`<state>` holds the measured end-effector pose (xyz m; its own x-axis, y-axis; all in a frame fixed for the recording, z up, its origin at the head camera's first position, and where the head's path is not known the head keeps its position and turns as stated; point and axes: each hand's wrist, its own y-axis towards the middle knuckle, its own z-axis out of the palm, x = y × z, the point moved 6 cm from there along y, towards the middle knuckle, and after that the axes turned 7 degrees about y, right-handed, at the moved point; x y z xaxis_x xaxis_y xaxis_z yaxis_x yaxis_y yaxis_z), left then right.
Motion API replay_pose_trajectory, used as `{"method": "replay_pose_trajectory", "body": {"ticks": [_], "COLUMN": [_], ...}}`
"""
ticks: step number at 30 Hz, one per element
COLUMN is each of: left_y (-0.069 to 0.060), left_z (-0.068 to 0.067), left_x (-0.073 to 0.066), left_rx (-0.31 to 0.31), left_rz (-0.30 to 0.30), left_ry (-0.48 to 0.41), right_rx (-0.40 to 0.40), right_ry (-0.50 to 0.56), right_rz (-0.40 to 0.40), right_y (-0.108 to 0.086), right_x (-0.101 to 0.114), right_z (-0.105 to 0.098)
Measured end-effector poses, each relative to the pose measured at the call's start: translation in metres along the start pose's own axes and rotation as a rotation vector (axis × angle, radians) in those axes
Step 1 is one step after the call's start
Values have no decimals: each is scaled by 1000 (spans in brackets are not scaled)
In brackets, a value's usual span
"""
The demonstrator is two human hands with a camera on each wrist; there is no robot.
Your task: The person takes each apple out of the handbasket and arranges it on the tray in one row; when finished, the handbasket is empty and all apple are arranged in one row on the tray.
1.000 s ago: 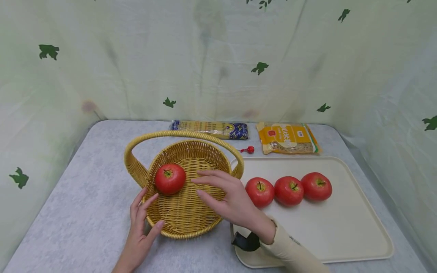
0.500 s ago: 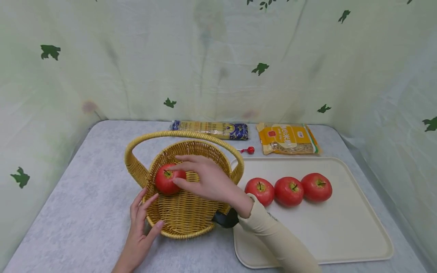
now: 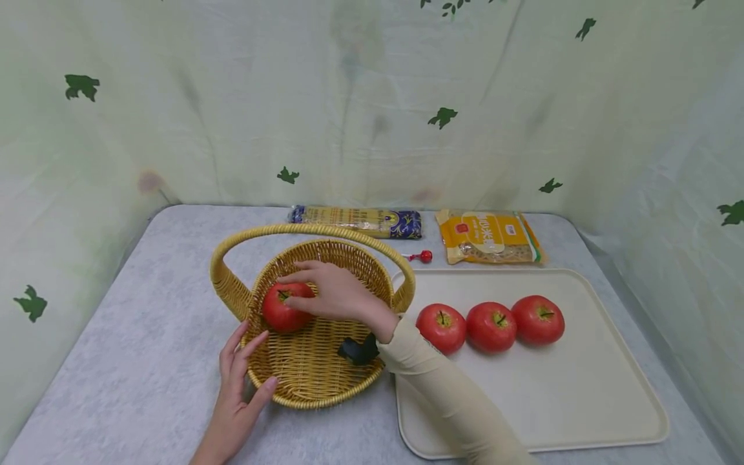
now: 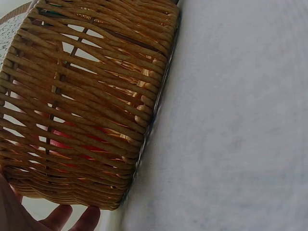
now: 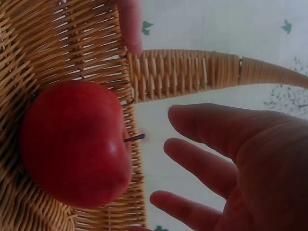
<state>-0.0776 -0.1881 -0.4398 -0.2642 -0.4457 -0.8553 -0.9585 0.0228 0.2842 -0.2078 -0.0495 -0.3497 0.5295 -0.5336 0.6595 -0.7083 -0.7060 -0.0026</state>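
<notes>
A wicker basket (image 3: 314, 361) with a tall handle holds one red apple (image 3: 281, 313) at its left side. My right hand (image 3: 334, 290) hovers over the apple, fingers spread; the right wrist view shows a gap between this hand (image 5: 269, 159) and the apple (image 5: 72, 144). My left hand (image 3: 235, 394) rests with spread fingers at the basket's left front rim. In the left wrist view its fingertips lie against the basket's woven side (image 4: 86, 106). Three more apples (image 3: 441, 328) (image 3: 491, 327) (image 3: 539, 320) sit in a row on the beige tray.
The beige tray (image 3: 558, 400) lies to the right, beside the basket. Behind the basket are a blue-ended noodle pack (image 3: 360, 221), a red lollipop (image 3: 425, 256) and an orange food bag (image 3: 491, 237). A pale curtain (image 3: 372, 103) stands around the table (image 3: 116, 361).
My right hand has moved left and slightly up, from the basket's middle to above the apple inside it. The left hand, the basket and the apples have stayed in place.
</notes>
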Motion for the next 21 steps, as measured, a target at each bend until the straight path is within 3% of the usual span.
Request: {"method": "replay_pose_trajectory", "body": {"ticks": [8, 15, 21], "left_y": [-1, -2, -1], "left_z": [0, 0, 0], "left_x": [1, 0, 0], "left_rx": [4, -1, 0], "left_rz": [5, 14, 11], "left_ry": [-13, -6, -1], "right_rx": [88, 97, 101], "right_ry": [-36, 8, 53], "right_rz": [47, -2, 15], "right_y": [11, 16, 19], "right_x": [-9, -11, -12], "right_z": [15, 21, 27]}}
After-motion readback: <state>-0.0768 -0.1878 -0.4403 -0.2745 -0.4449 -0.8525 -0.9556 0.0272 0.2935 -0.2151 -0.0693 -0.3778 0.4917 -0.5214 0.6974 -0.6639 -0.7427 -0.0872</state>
